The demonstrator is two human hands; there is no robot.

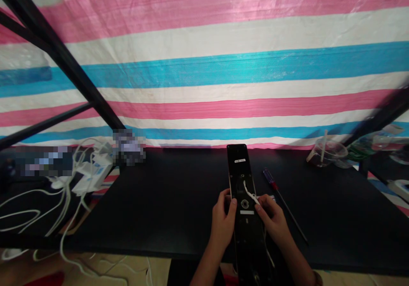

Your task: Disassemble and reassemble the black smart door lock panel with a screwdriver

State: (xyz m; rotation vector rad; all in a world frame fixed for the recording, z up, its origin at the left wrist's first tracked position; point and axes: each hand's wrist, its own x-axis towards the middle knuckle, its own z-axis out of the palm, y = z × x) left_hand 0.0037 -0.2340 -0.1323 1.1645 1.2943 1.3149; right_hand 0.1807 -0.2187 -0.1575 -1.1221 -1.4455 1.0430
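A long, narrow black panel (245,230) with a round fitting, small screws and white labels stands out from the table edge towards me. My left hand (224,218) is closed on its left edge, thumb on the upper face. A white cable (250,194) comes out of the panel's middle and runs to the right edge. There my right hand (271,218) pinches the cable between thumb and fingers, close against the panel. Just right of that hand lies a screwdriver (273,183) with a purple and red handle, its long shaft pointing towards the front edge.
The black table (159,209) ends at a striped plastic sheet (204,77). On the left are a white power strip (94,173) and tangled white cables (65,205). A clear plastic cup (329,152) with a straw stands at the back right. Dark metal posts (73,73) slant at both sides.
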